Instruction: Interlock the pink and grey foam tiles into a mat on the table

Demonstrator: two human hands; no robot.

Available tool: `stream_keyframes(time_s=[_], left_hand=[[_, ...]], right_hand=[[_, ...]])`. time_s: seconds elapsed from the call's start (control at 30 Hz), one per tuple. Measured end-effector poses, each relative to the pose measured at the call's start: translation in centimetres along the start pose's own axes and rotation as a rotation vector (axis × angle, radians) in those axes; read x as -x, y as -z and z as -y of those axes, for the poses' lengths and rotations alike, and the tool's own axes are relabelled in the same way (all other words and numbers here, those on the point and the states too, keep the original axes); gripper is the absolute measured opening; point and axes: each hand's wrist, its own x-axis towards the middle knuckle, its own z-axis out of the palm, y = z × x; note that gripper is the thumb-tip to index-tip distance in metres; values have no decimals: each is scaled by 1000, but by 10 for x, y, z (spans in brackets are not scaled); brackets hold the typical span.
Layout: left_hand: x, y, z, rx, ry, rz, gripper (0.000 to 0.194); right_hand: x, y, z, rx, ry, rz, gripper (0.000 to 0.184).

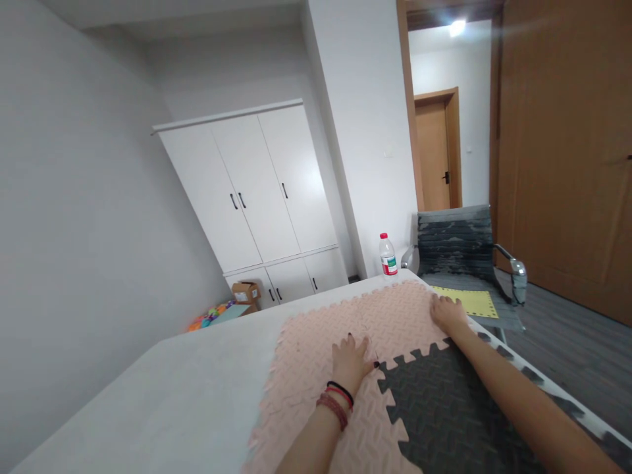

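Observation:
My left hand (349,356) lies palm down with its fingers spread on a pink foam mat (306,368). Its thumb reaches the corner of a dark grey foam tile (444,401) with jigsaw teeth. My right hand (448,315) rests on the right edge of the far pink tile (395,309), fingers laid over that edge, partly hidden by the back of the hand. The dark tile's toothed far and left edges meet the pink pieces; whether every tooth is pressed in, I cannot tell. Below the right forearm, dark teeth show along the table's right side.
A plastic bottle (388,255) with a red cap stands at the white table's (162,401) far corner. Beyond the right edge, a worn office chair (454,240) carries a yellow foam sheet (476,301). A white cabinet (257,191) and a cardboard box (245,291) are behind.

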Motion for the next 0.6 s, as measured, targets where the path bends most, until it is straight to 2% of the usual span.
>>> stream_keyframes(time_s=[0.17,0.23,0.3,0.37,0.43,0.53,0.6], left_hand=[[11,10,-14,-32,107,-15,67],[21,17,-20,-26,117,-56,62],[35,25,-25,-5,99,-104,57],[53,33,-26,24,82,-135,59],[77,41,-22,58,84,-135,65],[123,44,-9,113,54,-73,66],[159,40,2,158,8,-4,54]], right_hand=[[44,43,49,20,155,16,45],[76,64,60,5,241,54,43],[116,82,57,-24,331,96,40],[162,95,36,-78,406,139,40],[210,98,-4,-273,431,199,41],[276,82,-82,-430,247,127,44],[311,65,-131,-517,160,36,41]])
